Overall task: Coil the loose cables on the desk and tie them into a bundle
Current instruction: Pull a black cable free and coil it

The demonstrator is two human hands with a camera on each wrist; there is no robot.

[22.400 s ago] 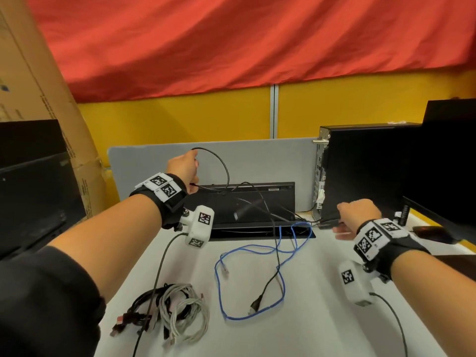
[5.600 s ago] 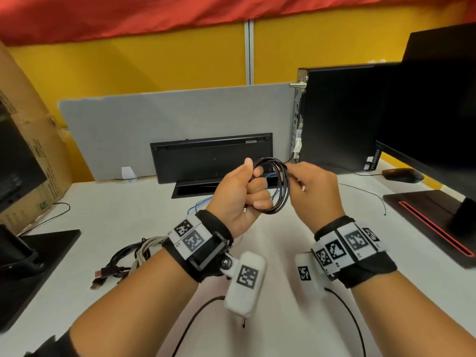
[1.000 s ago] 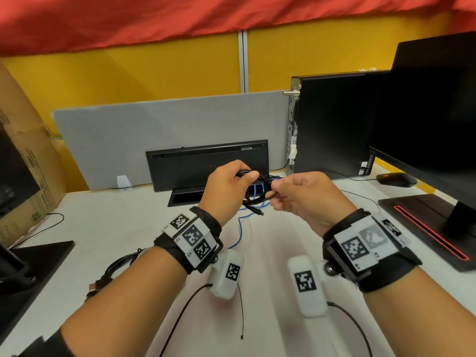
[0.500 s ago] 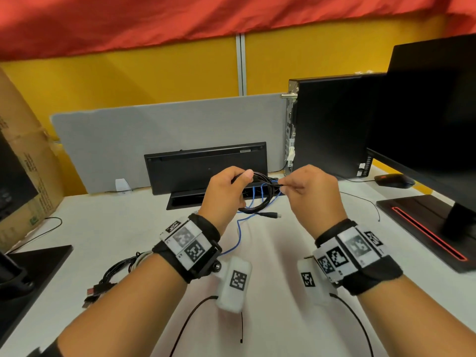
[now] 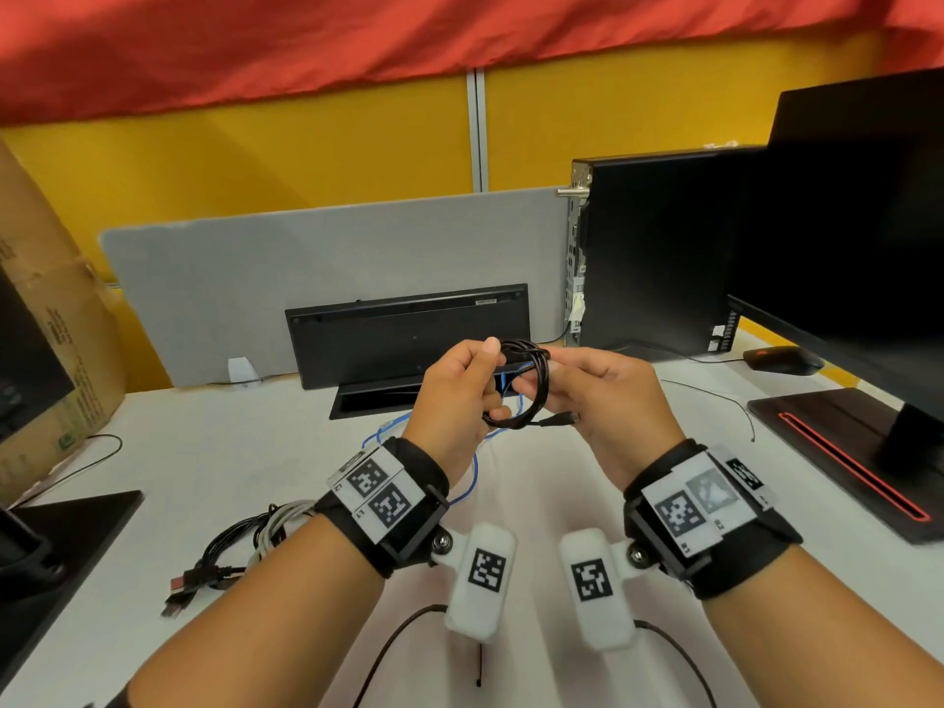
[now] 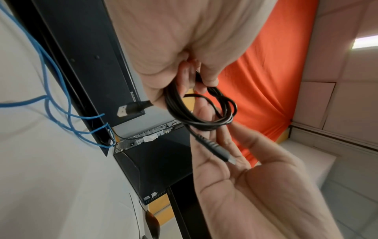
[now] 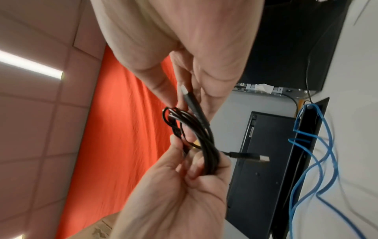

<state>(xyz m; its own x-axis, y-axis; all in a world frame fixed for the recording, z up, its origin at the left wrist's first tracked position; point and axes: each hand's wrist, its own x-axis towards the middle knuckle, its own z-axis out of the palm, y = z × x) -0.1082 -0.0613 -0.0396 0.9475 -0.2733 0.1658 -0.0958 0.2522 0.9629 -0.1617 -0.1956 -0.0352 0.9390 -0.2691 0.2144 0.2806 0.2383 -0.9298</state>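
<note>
While both grip, left hand (image 5: 454, 396), right hand (image 5: 608, 401), black cable coil (image 5: 528, 396)

An office workstation: beyond the fingers (image 5: 482, 350) a grey desk divider (image 5: 332, 263) backs the white desk (image 5: 245, 452); right of them stand a computer tower (image 5: 659, 247) and monitor (image 5: 863, 222).

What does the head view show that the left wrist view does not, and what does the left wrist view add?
Only the head view shows the bundle of cables lying on the desk at the left, and the backs of both hands with their wrist bands.

Only the left wrist view shows the palm side: the left hand with its fingers curled round the black cable coil, and one plug lying across the right hand.

Both show the coil held between the hands, the blue cable and the keyboard.
</note>
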